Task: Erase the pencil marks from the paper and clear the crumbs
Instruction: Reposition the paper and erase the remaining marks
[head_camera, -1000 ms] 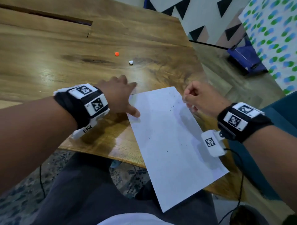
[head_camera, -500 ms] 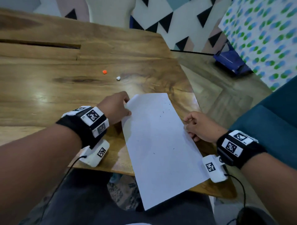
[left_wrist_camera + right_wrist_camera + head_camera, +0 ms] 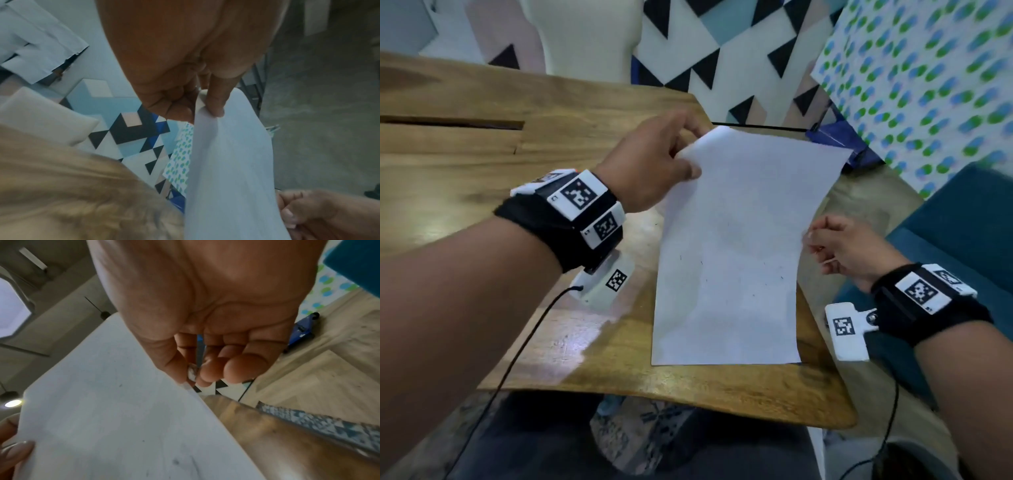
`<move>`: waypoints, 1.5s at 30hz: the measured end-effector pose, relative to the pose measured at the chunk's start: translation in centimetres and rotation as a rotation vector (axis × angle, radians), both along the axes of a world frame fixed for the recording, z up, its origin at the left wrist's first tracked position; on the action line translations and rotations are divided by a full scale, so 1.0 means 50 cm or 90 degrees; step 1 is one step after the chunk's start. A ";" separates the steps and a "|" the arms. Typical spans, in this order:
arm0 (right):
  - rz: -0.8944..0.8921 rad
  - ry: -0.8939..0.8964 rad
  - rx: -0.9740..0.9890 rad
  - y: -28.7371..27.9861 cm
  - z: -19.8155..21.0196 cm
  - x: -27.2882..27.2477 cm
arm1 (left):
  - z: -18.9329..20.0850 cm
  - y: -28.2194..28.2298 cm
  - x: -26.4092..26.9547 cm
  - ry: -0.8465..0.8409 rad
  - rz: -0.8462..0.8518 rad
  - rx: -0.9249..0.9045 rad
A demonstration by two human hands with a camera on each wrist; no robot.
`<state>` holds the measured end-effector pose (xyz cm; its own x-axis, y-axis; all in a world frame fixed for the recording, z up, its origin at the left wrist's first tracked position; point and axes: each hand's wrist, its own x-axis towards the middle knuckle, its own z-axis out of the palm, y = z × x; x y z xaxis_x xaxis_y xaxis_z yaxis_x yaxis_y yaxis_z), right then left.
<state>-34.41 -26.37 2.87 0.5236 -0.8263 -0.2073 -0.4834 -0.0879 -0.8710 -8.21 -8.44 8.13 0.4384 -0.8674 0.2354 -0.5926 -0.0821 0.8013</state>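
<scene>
A white sheet of paper [image 3: 729, 246] is tilted up, its far end raised and its near edge resting on the wooden table [image 3: 551, 342]. Small dark crumbs [image 3: 780, 277] speckle its lower half. My left hand [image 3: 683, 168] pinches the far left corner between thumb and fingers, as the left wrist view shows at the paper [image 3: 230, 162] under my left hand [image 3: 207, 108]. My right hand [image 3: 815, 240] pinches the sheet's right edge with curled fingers. The right wrist view shows my right hand [image 3: 191, 379] on the paper [image 3: 113, 418].
The table's front edge [image 3: 688, 401] lies just below the sheet's near edge. A teal seat [image 3: 962, 222] stands to the right, and a blue object [image 3: 835, 140] sits on the floor beyond. A long slot [image 3: 448, 123] cuts the tabletop at far left.
The paper lay flat a second ago; now its far end is lifted. My left hand went from resting beside the sheet to pinching its corner, and the sheet slid further onto the table.
</scene>
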 end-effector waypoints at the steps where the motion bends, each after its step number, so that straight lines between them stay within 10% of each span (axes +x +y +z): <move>1: -0.005 -0.018 -0.023 0.004 0.016 -0.006 | 0.010 -0.003 -0.005 -0.010 -0.004 -0.026; 14: -0.022 -0.234 -0.331 0.056 0.161 -0.076 | 0.117 0.000 -0.073 -0.080 0.000 -0.330; 29: 0.003 -0.166 -0.208 0.051 0.167 -0.007 | 0.079 0.035 -0.007 0.091 0.012 -0.227; 38: 0.052 0.048 -0.010 0.058 0.034 0.145 | -0.061 0.090 0.086 0.132 0.189 0.079; 45: 0.050 0.146 0.026 0.056 -0.079 0.204 | -0.173 0.215 0.053 -0.157 0.026 0.335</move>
<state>-24.19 -23.55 -1.10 0.5212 -0.7737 -0.3602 -0.6621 -0.1003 -0.7427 -5.55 2.29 -0.50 0.4602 -0.8793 -0.1229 -0.7449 -0.4577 0.4853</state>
